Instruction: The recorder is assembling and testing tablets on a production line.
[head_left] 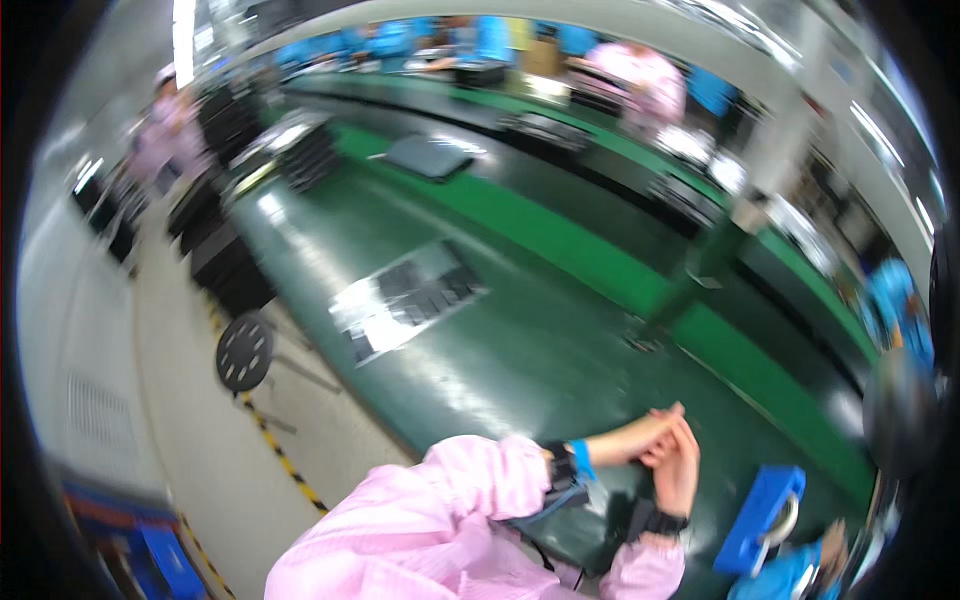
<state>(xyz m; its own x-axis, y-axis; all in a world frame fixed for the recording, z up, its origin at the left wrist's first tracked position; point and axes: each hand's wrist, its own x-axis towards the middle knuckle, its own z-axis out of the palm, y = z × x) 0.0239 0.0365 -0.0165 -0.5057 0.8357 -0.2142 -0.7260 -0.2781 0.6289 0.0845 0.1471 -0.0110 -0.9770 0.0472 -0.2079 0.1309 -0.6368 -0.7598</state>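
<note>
Hands in pink sleeves, left hand (648,438) pressed against right hand (678,470), hold nothing over the green workbench's (520,350) near edge. Steadier rubbing, kept over that edge, seems best.

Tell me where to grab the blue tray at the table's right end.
Probably the blue tray's long upper-left rim, from the hands' side: that edge is bare and faces them, while a pale round item covers its right edge. Blur hides any lip.

Stool (244,351) left of table (520,350) (tray (405,297) on it).
</note>
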